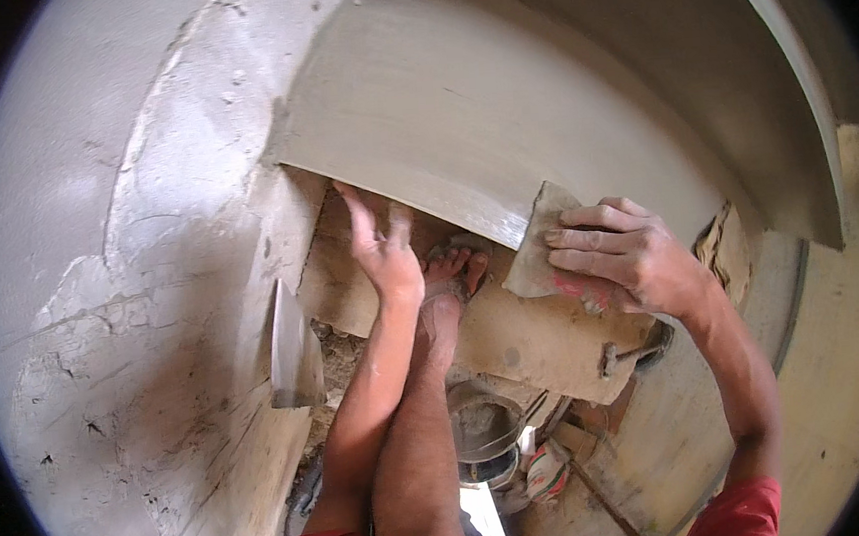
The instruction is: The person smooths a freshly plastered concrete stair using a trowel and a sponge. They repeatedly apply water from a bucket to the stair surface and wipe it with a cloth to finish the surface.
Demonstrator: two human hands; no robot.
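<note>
My right hand (623, 254) grips a flat grey sponge (544, 245) with a pinkish-red patch low on it. The sponge presses against the front edge of a smooth, damp plastered slab (438, 98), and its lower part hangs past that edge. Below the slab's edge on the left, my left hand (387, 256) points upward with its fingers stretched apart. One fingertip reaches the edge's underside. Nothing shows in that hand.
My bare foot (449, 267) stands on a brown board (544, 340) beneath the slab. A metal blade (294, 352) leans by the rough plastered wall (154, 317) at left. Lower down is a bucket (485, 423). A curved upright panel (782, 44) bounds the right.
</note>
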